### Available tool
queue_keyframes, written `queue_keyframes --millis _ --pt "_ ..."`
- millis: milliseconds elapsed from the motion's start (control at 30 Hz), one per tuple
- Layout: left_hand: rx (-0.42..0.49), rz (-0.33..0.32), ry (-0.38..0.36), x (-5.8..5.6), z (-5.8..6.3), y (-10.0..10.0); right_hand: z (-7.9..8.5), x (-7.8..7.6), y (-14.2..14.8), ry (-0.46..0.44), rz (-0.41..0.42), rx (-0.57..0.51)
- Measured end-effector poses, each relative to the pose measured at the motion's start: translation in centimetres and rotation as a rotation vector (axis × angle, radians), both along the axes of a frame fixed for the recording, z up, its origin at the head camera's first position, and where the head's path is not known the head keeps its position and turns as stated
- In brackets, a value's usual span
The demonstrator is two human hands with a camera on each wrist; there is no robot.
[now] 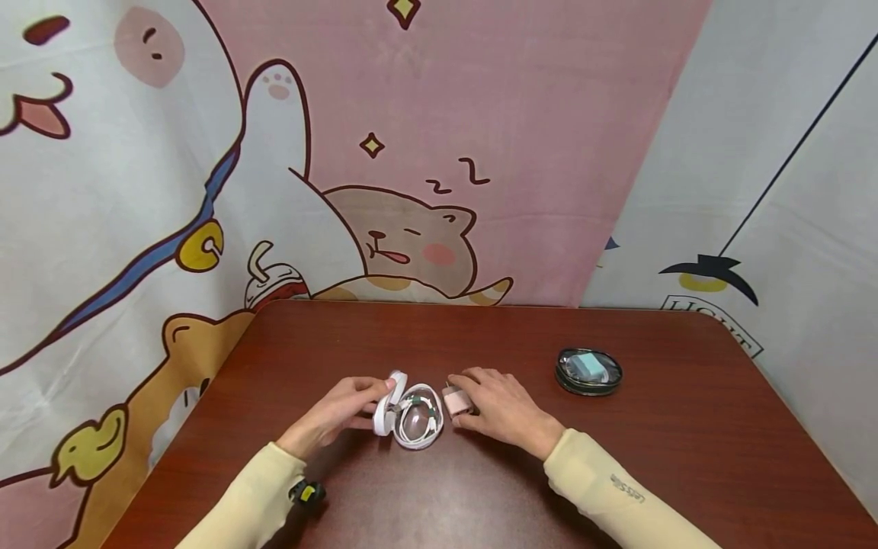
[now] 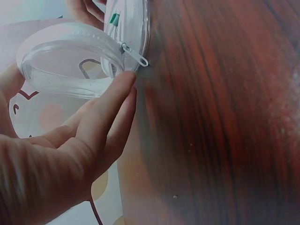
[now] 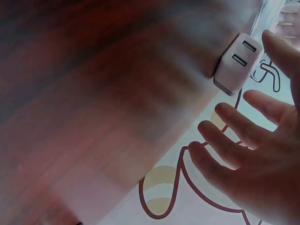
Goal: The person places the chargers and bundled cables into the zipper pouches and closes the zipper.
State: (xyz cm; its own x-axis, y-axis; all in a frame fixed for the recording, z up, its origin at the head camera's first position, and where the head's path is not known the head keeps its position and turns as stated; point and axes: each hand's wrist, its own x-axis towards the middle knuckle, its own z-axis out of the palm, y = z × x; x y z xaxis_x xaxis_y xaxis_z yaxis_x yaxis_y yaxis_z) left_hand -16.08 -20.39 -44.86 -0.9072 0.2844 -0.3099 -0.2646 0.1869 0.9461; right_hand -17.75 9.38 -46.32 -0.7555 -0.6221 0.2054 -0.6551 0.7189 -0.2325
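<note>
A round clear zip case (image 1: 417, 421) with white trim lies opened on the table, a coiled white cable (image 1: 436, 404) inside it. My left hand (image 1: 343, 410) holds its raised lid (image 2: 70, 35) between thumb and fingers. The zipper pull (image 2: 137, 56) hangs beside those fingertips in the left wrist view. Just right of the case stands a pale pink charger (image 1: 457, 400), its two USB slots showing in the right wrist view. My right hand (image 1: 504, 404) is around the charger's right side, fingers spread and loosely bent, with thumb and forefinger close to it.
A second round case (image 1: 588, 372), dark-rimmed with a clear top, sits toward the right back and holds a light blue block and a white cable. The brown table (image 1: 686, 442) ends at a cartoon-printed cloth (image 1: 521, 152) behind.
</note>
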Motion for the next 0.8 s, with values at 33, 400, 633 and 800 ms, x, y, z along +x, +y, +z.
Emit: queue_keyframes --millis 33,400,633,800 --pt "0.0 0.0 0.001 0.02 0.01 0.02 -0.03 0.01 0.0 -0.002 0.004 0.0" --pt "-0.004 0.013 -0.001 0.04 -0.03 0.01 -0.39 -0.03 0.07 0.06 0.057 -0.008" --pt "-0.002 0.013 -0.002 0.03 -0.02 0.04 -0.51 0.05 0.17 0.1 0.046 -0.027" --pt "0.004 0.014 -0.005 0.06 -0.04 0.03 -0.33 0.1 0.04 0.113 0.031 -0.053"
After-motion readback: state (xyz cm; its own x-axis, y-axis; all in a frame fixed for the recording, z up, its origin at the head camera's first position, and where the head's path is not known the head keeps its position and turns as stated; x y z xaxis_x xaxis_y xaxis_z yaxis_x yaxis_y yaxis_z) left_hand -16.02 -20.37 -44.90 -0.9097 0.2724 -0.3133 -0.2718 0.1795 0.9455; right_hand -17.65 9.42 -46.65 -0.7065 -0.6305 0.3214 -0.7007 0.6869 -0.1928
